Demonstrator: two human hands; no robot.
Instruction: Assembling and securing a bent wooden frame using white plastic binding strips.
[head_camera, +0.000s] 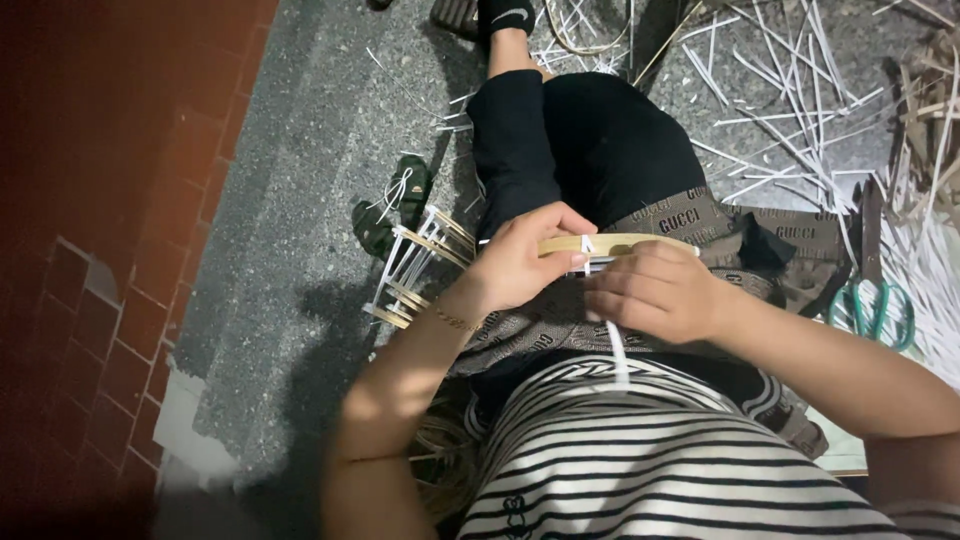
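**Two hands on a bamboo strip, mid-frame**

I see both hands meeting at the centre of the frame, over the lap. My left hand (520, 262) is curled shut around the near end of a flat bamboo strip (612, 243), thumb on top, fingers wrapped below. My right hand (655, 292) sits just right of it, fingers bent in under the strip and pinching at a white plastic band (617, 352) that wraps the strip and trails down toward the striped shirt (640, 460). I cannot tell how tightly the right fingers grip the band, since they hide it.

Just left of the left hand, a small frame of bamboo slats tied with white bands (412, 268) juts out over the grey floor (300, 200). A green sandal (392, 210) lies on the floor beside it. A patterned brown cloth (760, 250) covers the lap. At the right edge, green-handled scissors (876, 312) rest near the cloth. Loose white strips (790, 90) litter the upper right. A red tiled wall (90, 200) fills the left side.
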